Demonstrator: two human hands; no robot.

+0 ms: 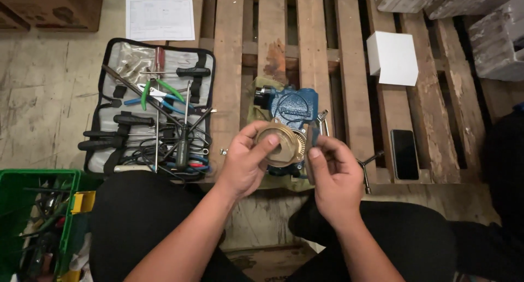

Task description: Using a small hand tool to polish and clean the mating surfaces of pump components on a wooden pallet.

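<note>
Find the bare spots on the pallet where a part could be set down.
Bare planks lie between the tool roll and the blue pump, and between the white box and phone. It is crowded around both hands.

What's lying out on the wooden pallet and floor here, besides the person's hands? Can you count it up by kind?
Open tool roll: 1
Sheet of paper: 1
White box: 1
Black phone: 1
Blue metal device: 1
Brass toothed ring, held by the left hand and right hand: 1
Green crate: 1
Total: 7
</note>
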